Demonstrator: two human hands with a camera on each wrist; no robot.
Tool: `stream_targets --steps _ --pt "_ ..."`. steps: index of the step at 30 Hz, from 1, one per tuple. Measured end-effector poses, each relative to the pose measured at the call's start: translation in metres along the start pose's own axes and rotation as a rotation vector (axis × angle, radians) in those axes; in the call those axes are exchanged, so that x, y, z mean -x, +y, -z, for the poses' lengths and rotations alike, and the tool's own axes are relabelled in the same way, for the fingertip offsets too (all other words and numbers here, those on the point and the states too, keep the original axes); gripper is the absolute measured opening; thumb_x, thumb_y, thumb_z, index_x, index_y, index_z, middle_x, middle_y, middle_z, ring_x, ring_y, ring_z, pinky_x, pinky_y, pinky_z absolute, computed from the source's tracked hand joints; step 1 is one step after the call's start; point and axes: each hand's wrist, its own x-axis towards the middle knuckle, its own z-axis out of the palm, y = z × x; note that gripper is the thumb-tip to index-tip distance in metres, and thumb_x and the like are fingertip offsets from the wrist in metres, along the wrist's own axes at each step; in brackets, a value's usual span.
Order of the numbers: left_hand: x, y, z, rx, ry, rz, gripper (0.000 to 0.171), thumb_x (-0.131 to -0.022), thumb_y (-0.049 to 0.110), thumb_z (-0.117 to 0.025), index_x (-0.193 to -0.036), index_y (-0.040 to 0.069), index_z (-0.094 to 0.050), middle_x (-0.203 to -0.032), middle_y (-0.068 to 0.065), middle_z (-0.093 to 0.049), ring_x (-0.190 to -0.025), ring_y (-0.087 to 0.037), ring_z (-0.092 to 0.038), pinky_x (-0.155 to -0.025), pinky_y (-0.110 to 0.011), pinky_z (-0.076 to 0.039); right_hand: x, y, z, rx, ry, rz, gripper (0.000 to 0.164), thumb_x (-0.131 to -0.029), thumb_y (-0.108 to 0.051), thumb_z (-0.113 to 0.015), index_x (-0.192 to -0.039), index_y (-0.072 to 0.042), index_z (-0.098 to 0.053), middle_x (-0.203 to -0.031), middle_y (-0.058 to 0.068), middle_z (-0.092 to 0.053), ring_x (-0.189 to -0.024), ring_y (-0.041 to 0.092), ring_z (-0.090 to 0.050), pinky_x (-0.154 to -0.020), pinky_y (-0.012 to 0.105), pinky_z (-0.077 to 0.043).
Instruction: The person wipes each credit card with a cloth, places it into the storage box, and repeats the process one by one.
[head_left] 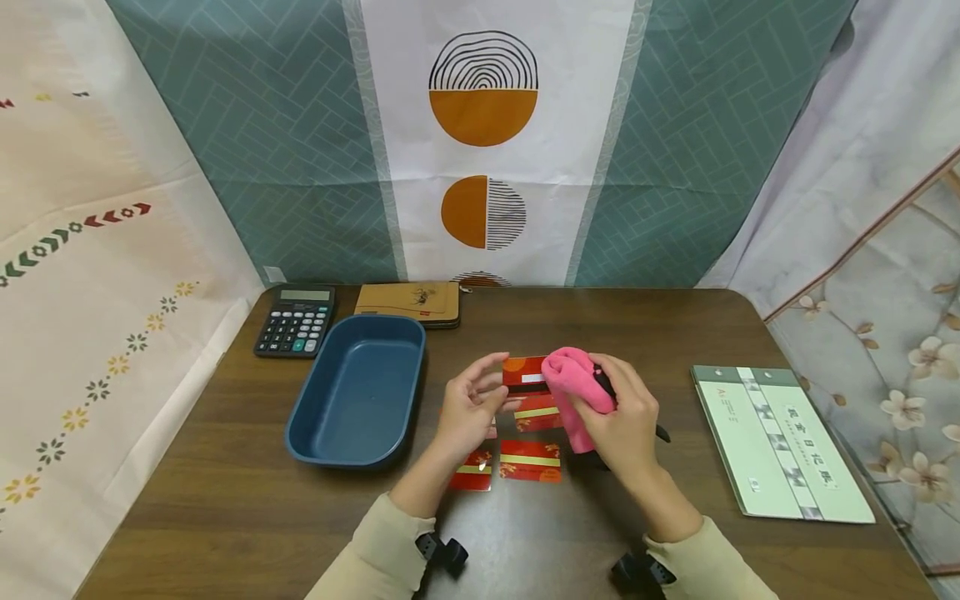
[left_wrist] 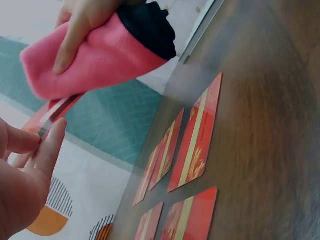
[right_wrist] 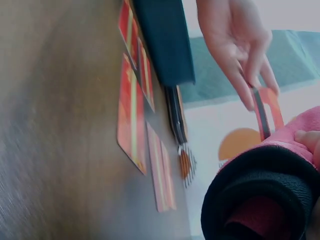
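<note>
Sleeves (head_left: 378,550) over brown table (head_left: 217,508), teal curtain (head_left: 285,125) beyond, card (head_left: 521,369) in left hand (head_left: 467,407), pink cloth (head_left: 573,387) in right hand (head_left: 627,421)

left hand (head_left: 467,407): thumb-and-finger pinch, fingers mostly straight tbh
right hand (head_left: 628,417): proper grip, fingers curled round
left forearm (head_left: 422,492): reaching forward, angled inward
right forearm (head_left: 670,507): same deal, mirrored
spacing: hands raised, close, not touching

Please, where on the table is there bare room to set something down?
The table has bare patches: behind the pink cloth, right of the tan notebook; between the right hand and the green book; and in front of the blue tray, left of the left sleeve. Crowded: the back left, around the calculator, and near the left hand, where red cards lie.
</note>
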Motion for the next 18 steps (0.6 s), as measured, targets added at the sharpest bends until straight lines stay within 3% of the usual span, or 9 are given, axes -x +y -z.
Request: stream_targets --steps 1,3,12,18 --pt "0.000 0.002 0.002 -0.010 0.014 0.006 0.048 -0.095 -0.013 -0.059 -0.138 0.009 -0.059 -0.111 -0.023 -0.071 -0.090 -0.043 -0.072 -0.061 -0.029 -0.062 -0.002 0.002 0.001 -0.011 0.023 0.000 0.052 -0.067 0.001 -0.092 -0.115 0.002 -0.071 -0.110 0.016 -0.071 -0.097 0.032 -0.068 -0.098 0.010 -0.044" --pt "0.000 0.006 0.007 -0.028 0.048 0.009 0.045 -0.095 -0.010 -0.062 -0.136 0.009 -0.061 -0.107 -0.021 -0.071 -0.088 -0.040 -0.074 -0.075 -0.038 -0.063 -0.005 0.005 0.005 -0.027 0.057 -0.003 0.051 -0.067 0.000 -0.091 -0.114 0.001 -0.071 -0.109 0.016 -0.071 -0.096 0.032 -0.068 -0.095 0.009 -0.044" --pt "-0.009 0.036 0.042 -0.147 0.215 -0.075 0.039 -0.095 -0.003 -0.066 -0.132 0.010 -0.067 -0.102 -0.017 -0.074 -0.080 -0.023 -0.071 -0.082 -0.050 -0.060 -0.012 0.015 0.021 -0.008 0.118 -0.118 0.053 -0.067 -0.003 -0.092 -0.116 0.000 -0.072 -0.109 0.017 -0.072 -0.095 0.033 -0.066 -0.087 0.007 -0.044" --pt "-0.018 0.056 0.083 -0.170 0.275 -0.046 0.043 -0.097 -0.001 -0.064 -0.139 0.011 -0.062 -0.103 -0.012 -0.072 -0.088 -0.013 -0.071 -0.080 -0.032 -0.062 -0.012 0.019 0.023 -0.011 0.094 -0.169 0.052 -0.071 -0.008 -0.092 -0.118 -0.001 -0.071 -0.111 0.016 -0.071 -0.096 0.029 -0.065 -0.082 0.008 -0.044"
